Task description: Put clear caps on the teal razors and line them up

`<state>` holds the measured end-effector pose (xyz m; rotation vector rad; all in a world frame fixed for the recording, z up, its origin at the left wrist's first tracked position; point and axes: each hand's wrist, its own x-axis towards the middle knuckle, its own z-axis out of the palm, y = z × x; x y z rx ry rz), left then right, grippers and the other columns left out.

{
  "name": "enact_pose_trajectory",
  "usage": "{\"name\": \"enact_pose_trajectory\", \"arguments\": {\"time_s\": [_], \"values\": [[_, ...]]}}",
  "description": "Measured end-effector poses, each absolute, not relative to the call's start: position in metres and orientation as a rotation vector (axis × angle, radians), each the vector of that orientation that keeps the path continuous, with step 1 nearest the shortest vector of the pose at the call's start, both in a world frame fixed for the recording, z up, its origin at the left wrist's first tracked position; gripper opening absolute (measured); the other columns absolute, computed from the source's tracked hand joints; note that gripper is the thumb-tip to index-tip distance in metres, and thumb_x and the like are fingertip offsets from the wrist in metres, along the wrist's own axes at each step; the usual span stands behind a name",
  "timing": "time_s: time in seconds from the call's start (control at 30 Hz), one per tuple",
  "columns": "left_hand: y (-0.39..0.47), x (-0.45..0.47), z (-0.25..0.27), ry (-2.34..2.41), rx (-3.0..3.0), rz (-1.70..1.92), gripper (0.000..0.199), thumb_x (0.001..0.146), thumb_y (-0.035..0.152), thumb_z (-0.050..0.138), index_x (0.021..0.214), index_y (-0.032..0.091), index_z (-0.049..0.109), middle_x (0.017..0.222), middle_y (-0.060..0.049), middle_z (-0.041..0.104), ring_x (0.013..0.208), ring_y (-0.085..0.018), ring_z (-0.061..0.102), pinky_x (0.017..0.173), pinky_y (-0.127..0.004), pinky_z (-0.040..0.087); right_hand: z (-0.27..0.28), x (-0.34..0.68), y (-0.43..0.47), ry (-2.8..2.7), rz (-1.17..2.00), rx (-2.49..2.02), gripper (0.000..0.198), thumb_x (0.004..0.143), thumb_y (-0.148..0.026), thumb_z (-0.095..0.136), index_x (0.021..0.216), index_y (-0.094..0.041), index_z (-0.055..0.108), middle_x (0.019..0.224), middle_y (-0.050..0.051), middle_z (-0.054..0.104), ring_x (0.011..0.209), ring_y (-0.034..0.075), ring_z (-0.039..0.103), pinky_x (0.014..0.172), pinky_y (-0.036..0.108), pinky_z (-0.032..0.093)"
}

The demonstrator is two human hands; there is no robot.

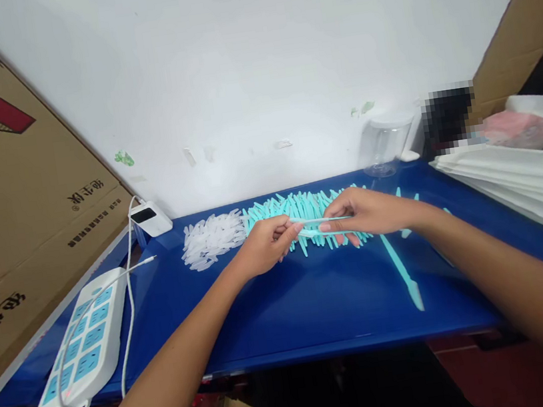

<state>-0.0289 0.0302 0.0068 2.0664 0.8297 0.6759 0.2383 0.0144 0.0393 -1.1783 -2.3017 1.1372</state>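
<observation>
Blue table (pixel 267 318), glossy. Near side: power strip (pixel 86 341) at left, a white cable (pixel 139 264) across it; toward the right, one loose razor (pixel 401 269), slanted, pale tip toward the near edge. Next out, both hands. Left hand (pixel 271 242): thumb and forefinger pinching the left end of the held stick (pixel 310 221), seemingly the same kind. Right hand (pixel 366 210): thumb and fingers pinching it farther right. A second teal length shows just below; cannot tell how it is gripped. Held stick sits in front of the teal pile (pixel 302 206). Handling, my guess: very light, stiff, slightly slick plastic; tip thin, perhaps sharp, so take hold mid-handle. White pieces (pixel 213 238) heaped at the pile's left, likely as light. Farther: small white device (pixel 152 220) at left, clear jar (pixel 388 143) at right, near the wall (pixel 232 67).
</observation>
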Motion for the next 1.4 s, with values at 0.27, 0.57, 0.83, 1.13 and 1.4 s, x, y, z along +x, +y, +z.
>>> {"name": "enact_pose_trajectory", "arguments": {"time_s": [0.27, 0.57, 0.83, 1.13, 1.4], "values": [[0.030, -0.028, 0.002, 0.815, 2.144, 0.696, 0.046, 0.109, 0.054, 0.042, 0.077, 0.021, 0.047, 0.054, 0.007, 0.048, 0.046, -0.011, 0.051, 0.054, -0.026, 0.040, 0.039, 0.235, 0.011, -2.332, 1.195, -1.111, 0.045, 0.094, -0.059, 0.068, 0.075, -0.019, 0.071, 0.061, 0.001, 0.070, 0.050, 0.013, 0.061, 0.049, 0.026, 0.041], [0.042, -0.043, 0.018, 0.847, 2.156, 0.716, 0.055, 0.107, 0.055, 0.045, 0.065, 0.021, 0.042, 0.051, 0.004, 0.045, 0.046, -0.010, 0.043, 0.051, -0.025, 0.036, 0.041, 0.250, 0.021, -2.331, 1.257, -1.063, 0.040, 0.093, -0.056, 0.070, 0.080, -0.019, 0.075, 0.073, 0.003, 0.076, 0.059, 0.015, 0.066, 0.059, 0.028, 0.050], [0.049, -0.049, 0.019, 0.847, 2.128, 0.739, 0.057, 0.107, 0.059, 0.042, 0.065, 0.021, 0.038, 0.048, 0.005, 0.044, 0.045, -0.010, 0.044, 0.052, -0.025, 0.037, 0.052, 0.264, 0.022, -2.340, 1.204, -1.134, 0.043, 0.092, -0.059, 0.070, 0.076, -0.020, 0.076, 0.060, 0.000, 0.066, 0.053, 0.012, 0.056, 0.056, 0.027, 0.044], [0.031, -0.031, 0.013, 0.685, 2.060, 0.474, 0.054, 0.108, 0.057, 0.044, 0.068, 0.020, 0.045, 0.052, 0.005, 0.047, 0.046, -0.010, 0.048, 0.054, -0.025, 0.040, 0.036, 0.254, 0.024, -2.394, 1.386, -1.005, 0.049, 0.095, -0.062, 0.067, 0.075, -0.017, 0.071, 0.062, -0.001, 0.064, 0.050, 0.008, 0.045, 0.049, 0.024, 0.032], [0.030, -0.035, 0.022, 0.650, 1.882, 0.400, 0.055, 0.104, 0.060, 0.052, 0.066, 0.022, 0.039, 0.053, 0.008, 0.028, 0.044, -0.008, 0.028, 0.045, -0.024, 0.028, 0.041, 0.253, 0.022, -2.411, 1.445, -0.909, 0.050, 0.094, -0.063, 0.068, 0.071, -0.018, 0.069, 0.062, -0.002, 0.062, 0.051, 0.009, 0.045, 0.051, 0.025, 0.033]]}}
